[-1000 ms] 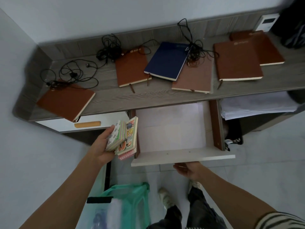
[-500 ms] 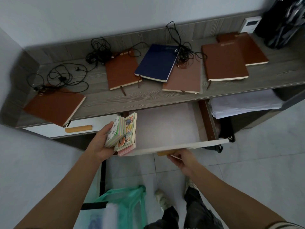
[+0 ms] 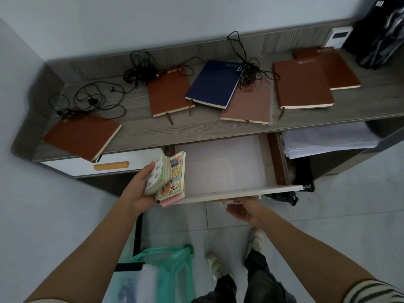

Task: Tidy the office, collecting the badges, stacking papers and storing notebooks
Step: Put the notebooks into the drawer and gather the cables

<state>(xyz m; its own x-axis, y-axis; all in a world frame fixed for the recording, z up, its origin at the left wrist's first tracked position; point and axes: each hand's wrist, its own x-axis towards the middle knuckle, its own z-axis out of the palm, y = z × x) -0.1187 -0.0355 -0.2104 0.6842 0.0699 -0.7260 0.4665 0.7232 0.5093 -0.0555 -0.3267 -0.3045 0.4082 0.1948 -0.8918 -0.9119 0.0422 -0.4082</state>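
A grey desk (image 3: 196, 132) runs along a pale wall (image 3: 196, 18), with one drawer (image 3: 223, 167) open beneath it. A stack of small notebooks (image 3: 166, 176) is gripped in the left hand (image 3: 137, 191), thumb on the top cover, at the drawer's front left corner. The right hand (image 3: 244, 209) is just under the drawer front; I cannot tell whether its fingers grip the handle. Storing notebooks seems to be the step in hand, and next the stack needs lowering flat inside. Brown notebooks (image 3: 301, 84) and cables (image 3: 96, 101) lie on the desk.
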